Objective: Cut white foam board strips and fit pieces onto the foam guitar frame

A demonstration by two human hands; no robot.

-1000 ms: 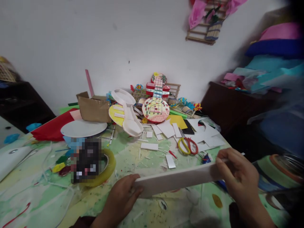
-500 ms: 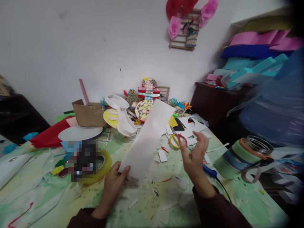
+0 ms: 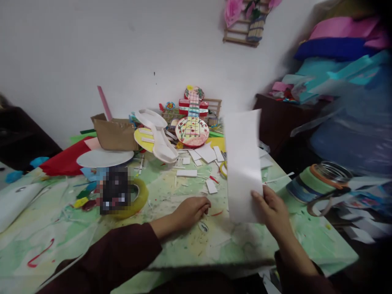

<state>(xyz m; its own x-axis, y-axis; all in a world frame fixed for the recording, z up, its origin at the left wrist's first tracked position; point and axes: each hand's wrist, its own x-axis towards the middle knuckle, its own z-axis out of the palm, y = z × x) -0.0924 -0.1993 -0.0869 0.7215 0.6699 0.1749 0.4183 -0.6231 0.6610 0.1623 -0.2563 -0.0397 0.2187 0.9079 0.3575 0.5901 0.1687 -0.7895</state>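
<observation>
Right hand [image 3: 274,208]: clamped on the white sheet [image 3: 243,163], thumb on the near face, at the lower right edge. The sheet stands nearly upright and extends from the grip toward 11 o'clock, as read in the head view with 12 at the top. Whether its lower edge touches the table [image 3: 245,241] cannot be told.

Left hand [image 3: 194,212]: located at 9 o'clock from the right hand, apart from it and from the sheet. The fingers are curled inward; whether they enclose anything cannot be told. The forearm, in a dark sleeve [image 3: 122,249], enters from 8 o'clock.

Items referenced from the left hand:
- 1 o'clock, near: a small white card [image 3: 211,186]. Beyond it, a yellow scissor handle [image 3: 223,169] shows at the sheet's left edge; the sheet hides the remainder.
- 12 o'clock: a white strip [image 3: 186,173] lies flat; farther back, a painted guitar model [image 3: 192,130] leans upright.
- 11 o'clock: a white hourglass-shaped form [image 3: 163,147] is tilted against other items.
- Between 10 and 11 o'clock: a cardboard box [image 3: 118,135].
- 10 o'clock: a white disc [image 3: 104,158].
- Between 9 and 10 o'clock: a roll of yellow tape [image 3: 143,200], partly covered by a pixelated area.

At 2 o'clock from the right hand, a green bottle [image 3: 303,185] stands uncapped near the table edge.
</observation>
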